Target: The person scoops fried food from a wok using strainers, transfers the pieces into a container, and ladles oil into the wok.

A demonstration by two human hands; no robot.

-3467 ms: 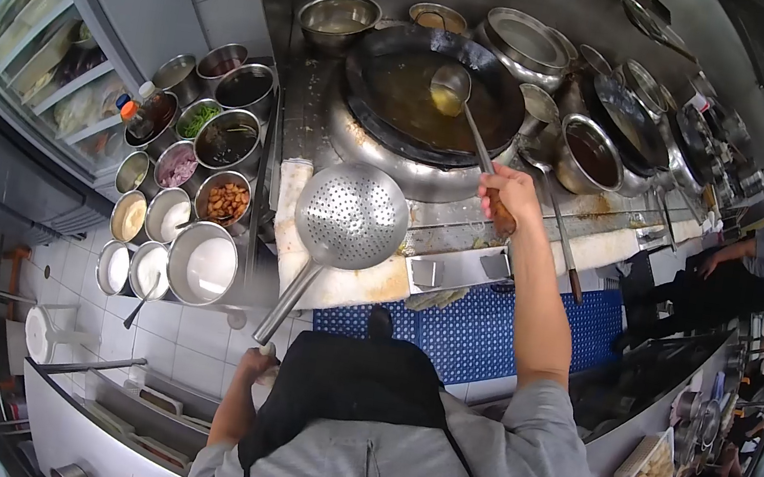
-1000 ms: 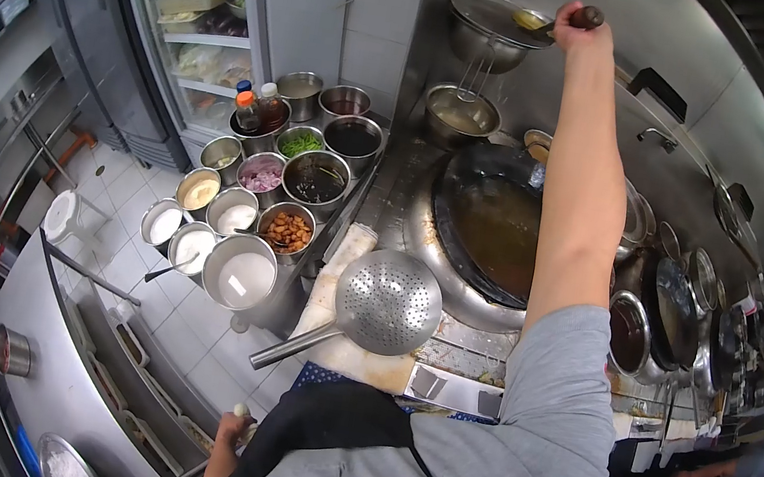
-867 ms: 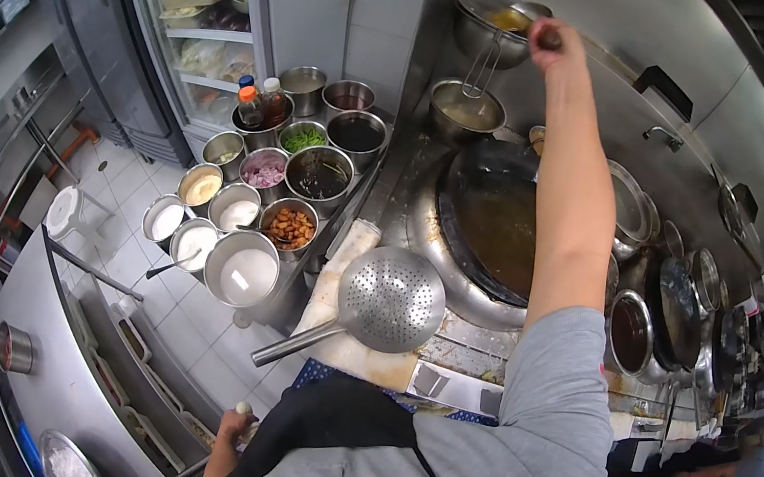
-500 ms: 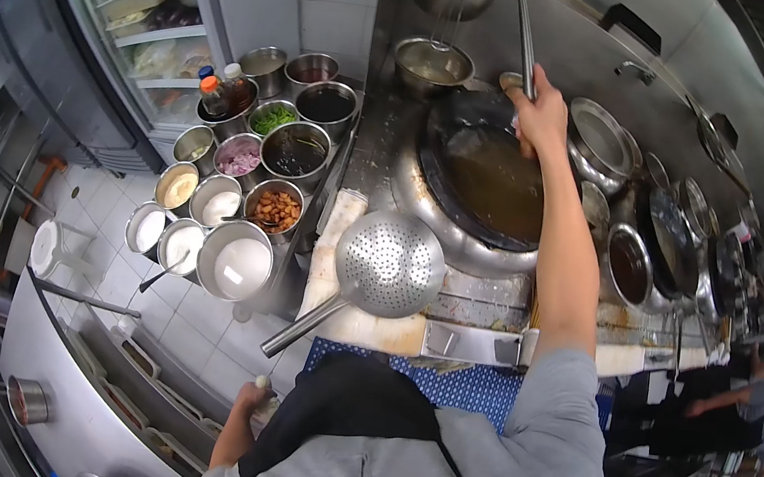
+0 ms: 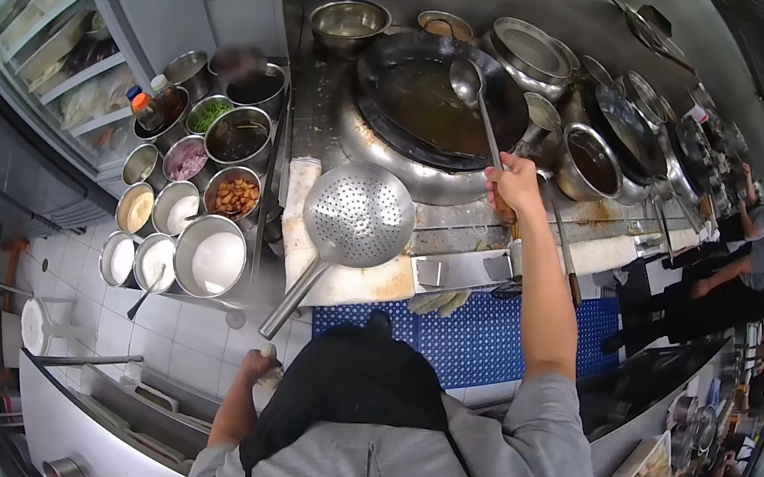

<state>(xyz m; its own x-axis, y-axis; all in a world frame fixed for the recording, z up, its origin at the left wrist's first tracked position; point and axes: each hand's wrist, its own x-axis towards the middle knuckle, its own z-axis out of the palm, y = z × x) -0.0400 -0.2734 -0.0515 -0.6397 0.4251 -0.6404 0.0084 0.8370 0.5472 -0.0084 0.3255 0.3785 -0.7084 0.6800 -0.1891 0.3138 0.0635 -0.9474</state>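
The long handle of a metal ladle (image 5: 465, 83) is in my right hand (image 5: 514, 185), which is closed round it near the stove's front edge. The ladle's bowl is over the dark wok (image 5: 382, 71), which holds brownish liquid. Low by my left side, my left hand (image 5: 260, 366) is closed on a pale cloth-like thing that I cannot make out clearly. A perforated strainer (image 5: 359, 214) rests on the folded towel (image 5: 356, 279) at the stove's front left, its handle pointing towards me.
Metal pots of seasonings stand at the left, with fried brown pieces (image 5: 236, 198), chopped greens (image 5: 209, 117) and white powder (image 5: 211, 261). Bottles (image 5: 143, 107) stand behind them. A pot of dark sauce (image 5: 592, 161) is right of the wok. Several people (image 5: 753, 264) stand far right. A white stool (image 5: 43, 326) is at left.
My right hand has come back from above the wok's far side to the stove's front edge. The ladle's bowl now shows over the wok. The view has shifted, showing more of the right side.
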